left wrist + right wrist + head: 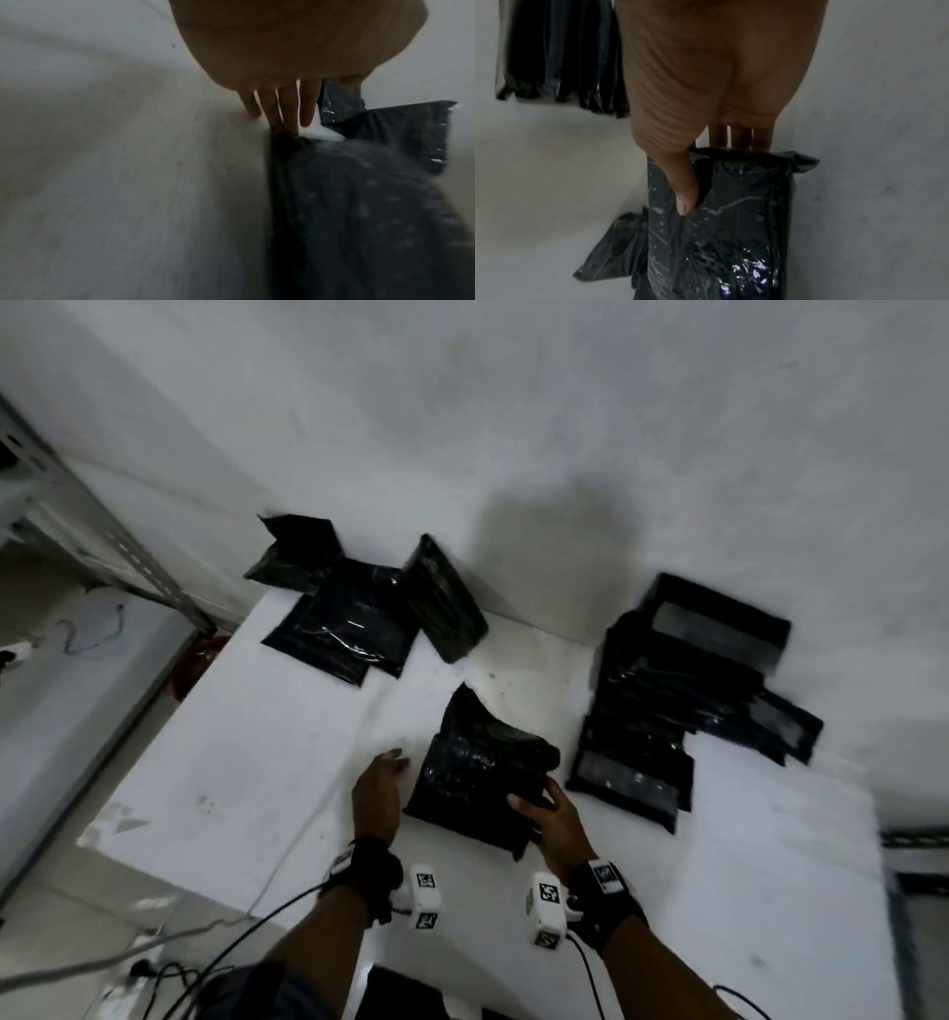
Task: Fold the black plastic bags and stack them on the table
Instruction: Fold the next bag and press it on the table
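Note:
A crumpled, partly folded black plastic bag (477,773) lies on the white table (246,762) in front of me. My right hand (534,801) pinches its near right edge; in the right wrist view the thumb (684,194) lies on top of the bag (731,233) and the fingers go under it. My left hand (393,765) is open, its straight fingers (287,113) touching the bag's left edge (280,162). A stack of folded black bags (667,701) sits to the right. A loose pile of black bags (359,618) lies at the back left.
A white wall rises right behind the table. A grey metal rack (128,546) and a red object (200,660) stand off the table's left edge. Cables (205,968) run over the floor at the near left. The stack (559,56) shows beside my right hand.

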